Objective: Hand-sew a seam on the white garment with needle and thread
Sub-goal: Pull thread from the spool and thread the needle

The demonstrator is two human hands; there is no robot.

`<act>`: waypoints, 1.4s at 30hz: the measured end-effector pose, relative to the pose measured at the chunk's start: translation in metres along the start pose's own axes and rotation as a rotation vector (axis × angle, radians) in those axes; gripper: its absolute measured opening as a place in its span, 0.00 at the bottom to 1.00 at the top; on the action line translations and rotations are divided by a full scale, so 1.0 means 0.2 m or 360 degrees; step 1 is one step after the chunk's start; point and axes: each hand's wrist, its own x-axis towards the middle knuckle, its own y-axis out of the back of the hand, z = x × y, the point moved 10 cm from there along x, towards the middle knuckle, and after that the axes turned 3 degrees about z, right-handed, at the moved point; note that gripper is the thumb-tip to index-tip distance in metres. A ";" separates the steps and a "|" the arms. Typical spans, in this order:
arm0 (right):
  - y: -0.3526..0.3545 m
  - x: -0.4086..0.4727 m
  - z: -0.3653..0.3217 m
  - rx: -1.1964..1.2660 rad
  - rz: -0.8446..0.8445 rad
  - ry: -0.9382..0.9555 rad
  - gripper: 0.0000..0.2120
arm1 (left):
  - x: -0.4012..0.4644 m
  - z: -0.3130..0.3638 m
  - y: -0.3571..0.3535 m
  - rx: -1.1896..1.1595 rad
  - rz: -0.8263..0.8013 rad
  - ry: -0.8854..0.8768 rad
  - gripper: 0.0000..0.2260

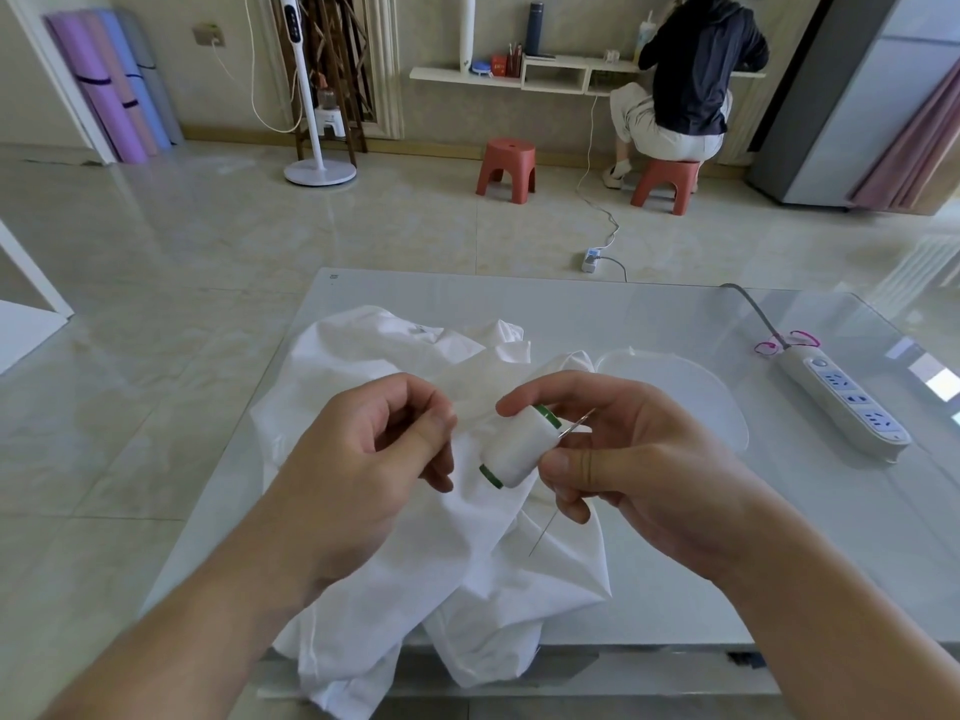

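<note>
Spool (514,446) and needle (558,491) sit pinched in my right hand (623,459), centre frame, freeing my left hand (384,449) to pinch thread; white garment (415,511) lies below on the table (597,314).

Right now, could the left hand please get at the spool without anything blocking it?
Probably yes. The left hand is pinched just beside the spool, which the right hand holds with the needle above the garment. Nothing shows in the gap between them.
</note>
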 end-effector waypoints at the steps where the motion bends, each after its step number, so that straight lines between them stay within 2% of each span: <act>1: -0.01 0.00 0.00 0.0004 -0.0016 0.0001 0.19 | 0.00 -0.01 0.00 0.0006 0.0026 0.0008 0.11; 13: -0.02 0.00 0.00 0.0059 -0.0082 -0.0017 0.18 | 0.03 -0.06 0.03 0.0106 0.0162 0.0128 0.10; 15: -0.02 -0.01 0.00 0.0059 -0.0077 -0.0020 0.18 | 0.02 -0.06 0.02 0.0112 0.0162 0.0110 0.10; 18: -0.01 -0.01 0.00 0.0055 -0.0044 -0.0030 0.18 | 0.01 -0.06 0.05 0.0104 0.0292 0.0088 0.08; 21: 0.01 0.00 0.02 0.0024 0.0048 -0.0074 0.18 | -0.02 0.02 0.09 0.0209 0.0413 -0.0083 0.04; 23: 0.03 0.00 0.03 -0.0006 0.0117 -0.0101 0.17 | -0.05 0.11 0.06 0.0302 0.0355 -0.0256 0.02; 25: 0.03 0.00 0.04 -0.0032 0.0149 -0.0122 0.15 | -0.09 0.17 -0.02 0.0476 0.0200 -0.0385 0.08; 28: 0.01 0.00 0.07 -0.0061 0.0199 -0.0171 0.09 | -0.11 0.16 -0.10 0.0619 0.0034 -0.0352 0.15; 30: 0.02 0.01 0.09 -0.0047 0.0249 -0.0209 0.06 | -0.09 0.12 -0.10 0.0530 0.0024 -0.0259 0.17; 36: 0.04 0.01 0.12 0.0236 0.0326 -0.0284 0.13 | -0.03 0.03 -0.06 -0.0009 -0.0010 0.0003 0.13; 39: -0.01 0.01 0.11 0.0191 0.0185 -0.0279 0.17 | -0.03 0.01 -0.06 -0.0127 -0.0022 0.0067 0.12; 42: -0.06 0.00 0.09 -0.0045 0.0129 -0.0243 0.13 | -0.03 0.00 -0.07 -0.0220 -0.0048 0.0118 0.10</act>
